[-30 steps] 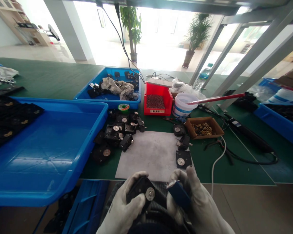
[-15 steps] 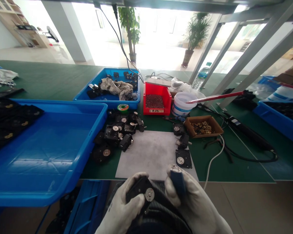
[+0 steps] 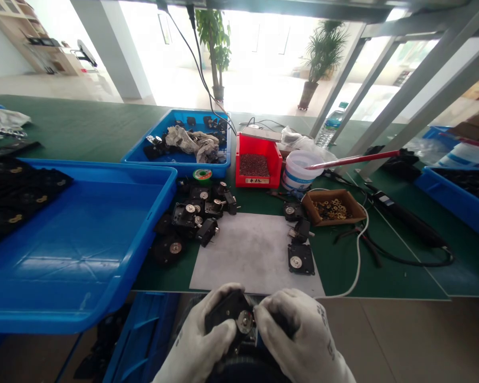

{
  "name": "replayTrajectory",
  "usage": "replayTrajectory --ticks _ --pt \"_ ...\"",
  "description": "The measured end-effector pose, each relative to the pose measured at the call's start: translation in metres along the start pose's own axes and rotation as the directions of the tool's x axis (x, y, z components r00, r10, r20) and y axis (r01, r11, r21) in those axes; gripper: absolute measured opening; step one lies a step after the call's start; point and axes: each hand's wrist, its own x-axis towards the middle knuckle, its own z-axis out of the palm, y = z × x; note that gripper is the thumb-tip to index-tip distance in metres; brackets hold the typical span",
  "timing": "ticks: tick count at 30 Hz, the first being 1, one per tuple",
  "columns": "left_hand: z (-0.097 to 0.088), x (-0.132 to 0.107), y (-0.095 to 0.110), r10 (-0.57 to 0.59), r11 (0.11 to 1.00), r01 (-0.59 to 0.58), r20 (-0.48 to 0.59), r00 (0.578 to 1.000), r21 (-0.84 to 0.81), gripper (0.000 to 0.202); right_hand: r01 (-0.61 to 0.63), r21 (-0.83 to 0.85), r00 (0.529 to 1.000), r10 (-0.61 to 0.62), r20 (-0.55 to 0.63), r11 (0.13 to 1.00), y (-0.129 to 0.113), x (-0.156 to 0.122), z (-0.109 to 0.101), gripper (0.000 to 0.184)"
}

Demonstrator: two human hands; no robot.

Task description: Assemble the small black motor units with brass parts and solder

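My gloved left hand (image 3: 207, 335) grips a black plastic housing (image 3: 225, 314) with a round metal disc on its face, low in front of my body. Against the right side of that housing, my gloved right hand (image 3: 295, 330) is closed, its thumb and fingertips beside the disc. A sliver of a blue object (image 3: 258, 338) shows under its fingers; the rest is hidden. Beyond both hands lies a white sheet (image 3: 251, 255). Similar black housings (image 3: 189, 213) crowd its left side, and another housing (image 3: 301, 259) rests on its right edge.
A large blue tray (image 3: 83, 229) takes up the left, with a second blue tray (image 3: 147, 159) behind. A red bin (image 3: 257, 182) of small grains, a white tub (image 3: 297, 175) and a cardboard box (image 3: 323, 219) of brass parts stand beyond the sheet. A white cable (image 3: 359, 260) runs right.
My right hand has moved left and turned over, bringing its fingers against the housing; the blue object is now mostly covered. The white cable has shifted. My left hand keeps its hold.
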Motion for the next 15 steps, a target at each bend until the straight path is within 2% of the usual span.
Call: replayTrajectory --ticks 4,10,15 --pt "0.002 -0.002 0.008 -0.024 0.999 0.023 0.022 0.999 0.041 0.051 -0.027 -0.023 0.999 0.027 0.021 0.999 -0.002 0.004 -0.001 0.029" --pt "0.009 -0.006 0.028 -0.064 0.994 0.065 -0.006 0.998 0.083 0.050 -0.091 0.080 0.995 0.088 0.042 0.993 -0.002 0.003 -0.001 0.015" --pt "0.009 -0.006 0.029 -0.040 0.996 0.037 0.036 0.999 0.076 0.053 -0.082 0.096 0.996 0.078 0.042 0.992 0.002 0.001 0.002 0.014"
